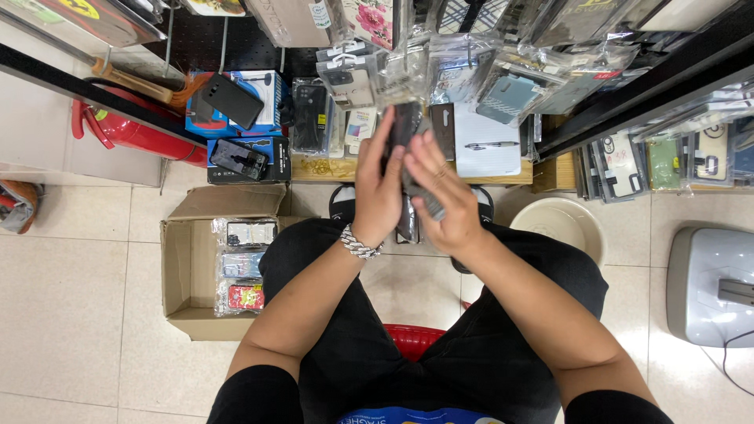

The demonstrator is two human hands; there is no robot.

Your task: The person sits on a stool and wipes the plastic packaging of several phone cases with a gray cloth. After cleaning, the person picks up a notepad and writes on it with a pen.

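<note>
I sit on a red stool (412, 339) and look down at both hands raised over my knees. My left hand (378, 188), with a silver chain bracelet (360, 243) at the wrist, grips a dark phone case in a clear plastic sleeve (406, 129) by its left edge. My right hand (440, 200) holds the same sleeve from the right, fingers curled around its lower part. The case stands nearly upright between the palms and is partly hidden by them.
An open cardboard box (187, 275) with bagged phone cases stands at my left. Racks of hanging packaged cases (503, 71) fill the shelf ahead. A beige bowl (559, 224) and a grey device (711, 286) sit at the right, a red extinguisher (129, 129) at far left.
</note>
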